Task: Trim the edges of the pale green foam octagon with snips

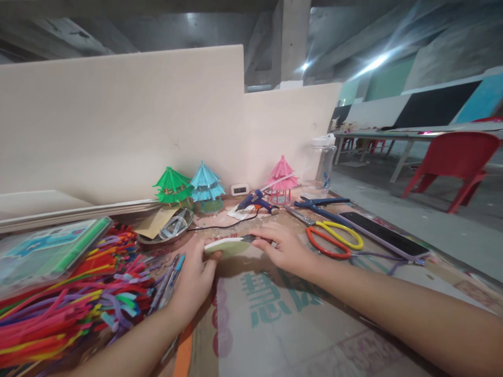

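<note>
My left hand (198,272) holds a pale, thin, flat piece (228,246) by its left edge, thumb below. At the piece's right edge, my right hand (277,243) pinches a small dark tool (249,238), whose tip meets or nearly meets the piece; its exact kind cannot be made out. Both hands are over a cardboard sheet (275,324) with green printed characters. Behind them lies a blue glue gun (256,200). Scissors with red and yellow handles (334,238) rest to the right of my right hand. Pens (171,277) lie beside my left wrist.
Colourful pipe cleaners (58,319) and a plastic case (51,251) fill the left. Small green (172,184), blue (206,186) and pink (282,175) pagoda models stand behind. A metal dish (167,235), pliers (320,204), a phone (383,234) and a clear bottle (323,162) surround the work area.
</note>
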Action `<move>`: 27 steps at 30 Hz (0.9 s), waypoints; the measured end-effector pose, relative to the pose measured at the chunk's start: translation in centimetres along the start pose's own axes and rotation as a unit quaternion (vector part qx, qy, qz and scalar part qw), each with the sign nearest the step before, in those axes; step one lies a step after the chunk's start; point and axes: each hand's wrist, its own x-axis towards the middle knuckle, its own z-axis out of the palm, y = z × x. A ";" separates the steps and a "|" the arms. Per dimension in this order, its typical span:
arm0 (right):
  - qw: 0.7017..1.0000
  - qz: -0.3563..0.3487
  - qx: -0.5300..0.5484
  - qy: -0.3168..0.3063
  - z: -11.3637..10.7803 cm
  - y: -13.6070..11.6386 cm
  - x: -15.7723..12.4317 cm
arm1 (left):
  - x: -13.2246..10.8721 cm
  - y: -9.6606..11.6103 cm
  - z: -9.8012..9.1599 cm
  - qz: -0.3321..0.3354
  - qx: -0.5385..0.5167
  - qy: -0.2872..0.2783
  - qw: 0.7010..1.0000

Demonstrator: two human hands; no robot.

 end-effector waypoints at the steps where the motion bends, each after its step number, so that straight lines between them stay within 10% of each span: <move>1: 1.000 -0.002 0.001 -0.001 0.0 0.0 0.0 | 0.0 0.0 0.0 0.002 -0.002 0.000 1.000; 27: 1.000 0.003 0.019 -0.008 0.0 0.0 -0.1 | 0.0 0.0 0.0 0.004 0.006 -0.006 1.000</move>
